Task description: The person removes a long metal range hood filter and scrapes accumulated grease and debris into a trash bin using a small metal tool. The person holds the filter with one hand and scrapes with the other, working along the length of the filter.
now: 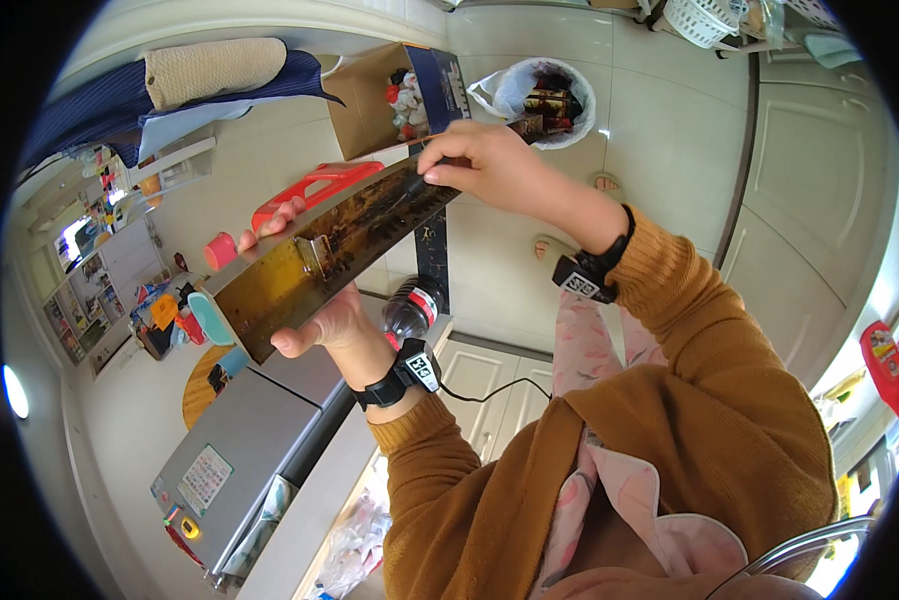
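A long metal trough (269,289), probably a grease tray, is tilted in front of me, its inside coated with yellow-brown oil and dark grime. My left hand (322,330) grips its lower left end, with the thumb on the near edge and the fingers over the far edge. At the other end, my right hand (479,165) pinches a small dark object (417,180) against the trough's dirty inside; what it is cannot be told. A small bent metal tab (314,256) stands inside the trough.
A lined waste bin (584,120) with rubbish and an open cardboard box (367,112) holding crumpled bags stand on the floor beyond. A large dark plastic bottle (412,311) is below the trough. The grey refrigerator (247,442) is at lower left, white cabinets (802,165) at right.
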Action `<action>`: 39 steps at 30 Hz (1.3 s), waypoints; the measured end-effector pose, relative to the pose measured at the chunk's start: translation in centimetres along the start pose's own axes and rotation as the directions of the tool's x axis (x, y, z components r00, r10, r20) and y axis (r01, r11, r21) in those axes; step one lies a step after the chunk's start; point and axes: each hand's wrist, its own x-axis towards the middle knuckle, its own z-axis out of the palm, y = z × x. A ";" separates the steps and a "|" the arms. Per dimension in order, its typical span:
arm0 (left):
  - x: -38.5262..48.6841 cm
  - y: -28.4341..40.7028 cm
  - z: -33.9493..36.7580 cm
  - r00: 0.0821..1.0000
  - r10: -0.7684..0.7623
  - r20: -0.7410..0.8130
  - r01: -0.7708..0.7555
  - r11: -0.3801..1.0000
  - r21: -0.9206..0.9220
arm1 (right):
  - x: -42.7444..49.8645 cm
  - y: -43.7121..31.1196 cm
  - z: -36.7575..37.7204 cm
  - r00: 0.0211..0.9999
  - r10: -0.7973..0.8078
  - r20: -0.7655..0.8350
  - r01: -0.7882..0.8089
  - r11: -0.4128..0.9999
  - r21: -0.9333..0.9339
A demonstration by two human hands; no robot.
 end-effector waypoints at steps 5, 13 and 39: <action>0.4 -0.4 0.6 1.000 0.001 0.022 -0.001 1.000 0.003 | 1.0 -1.2 -0.3 1.000 0.001 -0.002 -0.001 1.000 -0.019; -0.9 -0.5 1.3 0.999 0.019 -0.042 -0.014 0.993 0.117 | -2.9 -1.6 0.8 0.944 0.299 -0.138 -0.301 0.953 0.006; -4.6 -1.2 0.7 0.980 0.024 -0.197 -0.018 0.999 0.029 | -6.7 6.9 6.1 0.865 0.482 0.139 -0.485 0.733 0.477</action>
